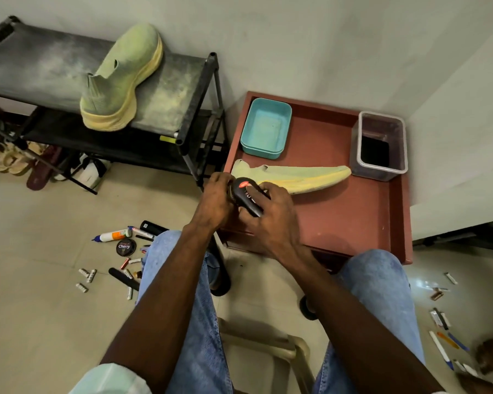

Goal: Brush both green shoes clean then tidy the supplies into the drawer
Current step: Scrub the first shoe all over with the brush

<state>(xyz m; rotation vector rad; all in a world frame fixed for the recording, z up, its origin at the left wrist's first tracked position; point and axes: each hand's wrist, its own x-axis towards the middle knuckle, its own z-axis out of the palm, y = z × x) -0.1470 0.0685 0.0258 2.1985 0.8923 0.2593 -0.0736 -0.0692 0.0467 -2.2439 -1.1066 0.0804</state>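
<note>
Because one green shoe [293, 177] lies on its side across the red table [339, 217], just in front of the person's knees, it sits within easy reach for brushing. In the head view, both hands meet over its heel end: the right hand [271, 220] curls around a black brush [246, 196] with a red label, while the left hand [214, 199] grips the brush's near end, probably steadying it. The other green shoe [123, 78] rests on the shoe rack [182, 89], well apart. Supplies [120, 245] lie scattered on the floor, seemingly awaiting tidying.
</note>
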